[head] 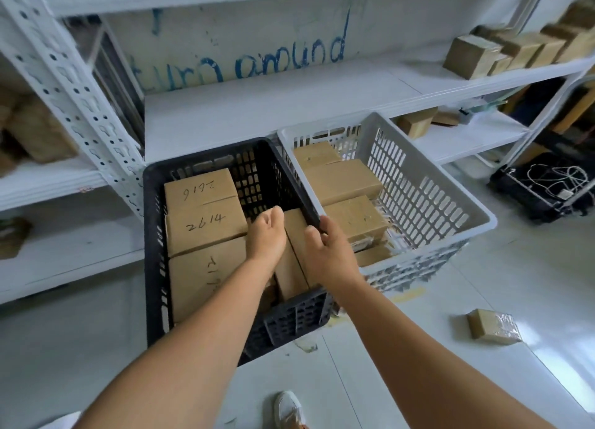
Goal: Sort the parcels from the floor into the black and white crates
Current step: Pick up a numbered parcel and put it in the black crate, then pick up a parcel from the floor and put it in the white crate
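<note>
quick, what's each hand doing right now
Left hand: holds the upright parcel in the black crate.
Right hand: grips the same parcel from its other side.
</note>
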`<action>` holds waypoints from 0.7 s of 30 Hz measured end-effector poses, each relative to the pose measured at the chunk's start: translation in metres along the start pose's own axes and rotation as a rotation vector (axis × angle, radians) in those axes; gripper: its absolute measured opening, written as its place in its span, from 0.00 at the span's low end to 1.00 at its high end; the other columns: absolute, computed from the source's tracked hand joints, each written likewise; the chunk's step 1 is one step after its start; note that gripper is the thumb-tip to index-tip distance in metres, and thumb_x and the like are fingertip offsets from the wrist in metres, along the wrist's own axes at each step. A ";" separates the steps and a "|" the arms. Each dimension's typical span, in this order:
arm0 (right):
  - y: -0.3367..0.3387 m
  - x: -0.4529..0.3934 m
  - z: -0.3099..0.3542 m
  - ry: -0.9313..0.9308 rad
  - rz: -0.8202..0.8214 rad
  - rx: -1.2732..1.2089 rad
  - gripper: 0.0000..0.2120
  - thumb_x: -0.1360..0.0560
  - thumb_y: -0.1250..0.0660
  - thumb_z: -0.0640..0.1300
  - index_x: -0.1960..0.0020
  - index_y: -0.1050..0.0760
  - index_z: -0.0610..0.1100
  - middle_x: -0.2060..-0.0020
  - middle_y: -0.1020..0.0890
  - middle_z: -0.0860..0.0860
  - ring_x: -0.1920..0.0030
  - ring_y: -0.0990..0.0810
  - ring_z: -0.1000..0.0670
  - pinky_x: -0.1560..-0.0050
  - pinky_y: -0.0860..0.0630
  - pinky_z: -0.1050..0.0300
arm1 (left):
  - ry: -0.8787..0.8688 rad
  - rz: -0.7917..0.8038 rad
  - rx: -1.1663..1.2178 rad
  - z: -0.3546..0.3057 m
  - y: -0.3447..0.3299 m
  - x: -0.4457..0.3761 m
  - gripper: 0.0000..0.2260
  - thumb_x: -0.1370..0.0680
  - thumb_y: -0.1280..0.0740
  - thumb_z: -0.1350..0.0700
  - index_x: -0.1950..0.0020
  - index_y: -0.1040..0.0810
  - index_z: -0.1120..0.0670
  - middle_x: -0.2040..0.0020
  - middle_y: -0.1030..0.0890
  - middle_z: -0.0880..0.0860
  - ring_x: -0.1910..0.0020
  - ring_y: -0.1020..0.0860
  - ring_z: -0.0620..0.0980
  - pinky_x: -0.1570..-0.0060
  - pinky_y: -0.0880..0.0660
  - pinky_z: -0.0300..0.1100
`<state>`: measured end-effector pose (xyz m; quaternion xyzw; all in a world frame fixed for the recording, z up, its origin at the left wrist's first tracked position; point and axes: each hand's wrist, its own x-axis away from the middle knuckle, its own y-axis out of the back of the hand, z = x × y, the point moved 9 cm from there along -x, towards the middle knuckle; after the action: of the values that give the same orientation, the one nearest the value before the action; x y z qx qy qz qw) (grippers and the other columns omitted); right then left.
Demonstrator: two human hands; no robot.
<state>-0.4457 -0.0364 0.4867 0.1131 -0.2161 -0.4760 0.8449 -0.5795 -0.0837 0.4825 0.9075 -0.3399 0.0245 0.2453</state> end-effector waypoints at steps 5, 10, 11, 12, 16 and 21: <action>0.062 0.053 -0.018 -0.037 -0.079 -0.115 0.25 0.18 0.47 0.53 0.23 0.41 0.47 0.28 0.32 0.51 0.30 0.32 0.49 0.32 0.34 0.52 | 0.013 0.064 0.145 -0.012 -0.042 0.069 0.20 0.18 0.48 0.47 0.36 0.25 0.56 0.43 0.23 0.53 0.45 0.27 0.50 0.45 0.32 0.42; 0.131 0.105 -0.050 -0.079 -0.242 -0.190 0.21 0.18 0.48 0.52 0.29 0.34 0.46 0.38 0.24 0.51 0.41 0.25 0.51 0.39 0.29 0.52 | -0.010 0.228 0.194 -0.021 -0.109 0.133 0.22 0.19 0.47 0.44 0.35 0.26 0.57 0.36 0.23 0.54 0.38 0.26 0.51 0.37 0.31 0.48; 0.146 0.114 -0.057 -0.085 -0.283 -0.207 0.18 0.18 0.48 0.51 0.32 0.31 0.46 0.45 0.22 0.52 0.49 0.24 0.54 0.45 0.28 0.54 | -0.012 0.260 0.194 -0.024 -0.123 0.144 0.22 0.19 0.47 0.44 0.34 0.27 0.57 0.35 0.24 0.53 0.37 0.26 0.52 0.36 0.31 0.48; 0.160 0.122 -0.065 -0.099 -0.320 -0.228 0.16 0.17 0.48 0.50 0.34 0.30 0.46 0.53 0.22 0.54 0.56 0.25 0.57 0.52 0.28 0.57 | -0.009 0.292 0.192 -0.027 -0.136 0.154 0.23 0.19 0.47 0.44 0.33 0.27 0.57 0.35 0.24 0.53 0.36 0.26 0.52 0.36 0.30 0.49; 0.212 0.147 -0.104 -0.198 -0.460 -0.331 0.17 0.17 0.48 0.50 0.36 0.29 0.45 0.49 0.24 0.50 0.55 0.29 0.54 0.54 0.34 0.58 | -0.025 0.431 0.149 -0.038 -0.194 0.190 0.24 0.19 0.49 0.43 0.32 0.28 0.58 0.35 0.24 0.54 0.36 0.26 0.53 0.39 0.31 0.46; 0.261 0.161 -0.151 -0.331 -0.590 -0.432 0.10 0.18 0.49 0.51 0.45 0.31 0.50 0.57 0.28 0.53 0.54 0.31 0.52 0.51 0.36 0.57 | -0.007 0.598 0.190 -0.052 -0.268 0.224 0.23 0.17 0.49 0.46 0.34 0.28 0.63 0.35 0.24 0.58 0.37 0.25 0.54 0.37 0.29 0.46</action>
<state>-0.1042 -0.0404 0.4986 -0.0880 -0.2025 -0.7444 0.6302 -0.2326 -0.0212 0.4602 0.7862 -0.5890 0.1240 0.1401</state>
